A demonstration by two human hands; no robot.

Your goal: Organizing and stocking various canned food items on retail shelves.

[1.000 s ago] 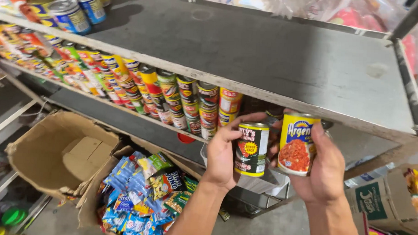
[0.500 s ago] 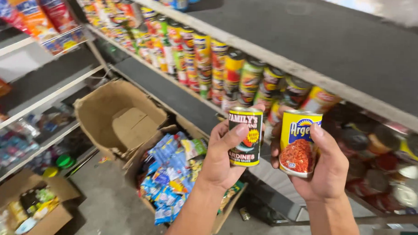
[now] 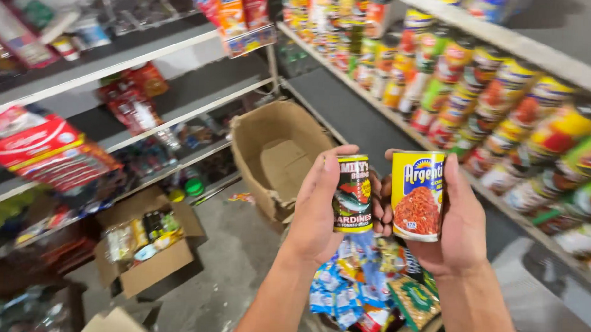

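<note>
Since the earlier frames the view has swung left: the bare grey upper shelf is gone from sight, the right-hand shelf (image 3: 375, 133) of tins now runs off diagonally, and a second rack (image 3: 115, 68) with packets has come into view on the left. Both hands have stayed together, each gripping its can as before.

The aisle floor (image 3: 233, 262) is rough grey concrete. An open, empty cardboard box (image 3: 276, 152) stands ahead; a smaller box (image 3: 152, 246) of goods sits to the left, and a box of shiny sachets (image 3: 363, 286) lies below the hands. Rows of round, glossy cans (image 3: 481, 100) line the right shelf, stacked in twos.

The left hand (image 3: 317, 212) wraps its fingers around a narrow dark sardine can (image 3: 353, 194), held upright. The right hand (image 3: 454, 220) clasps a wider yellow can (image 3: 417, 195), also upright. The two cans are side by side, just about touching, in mid-air above the sachets.
</note>
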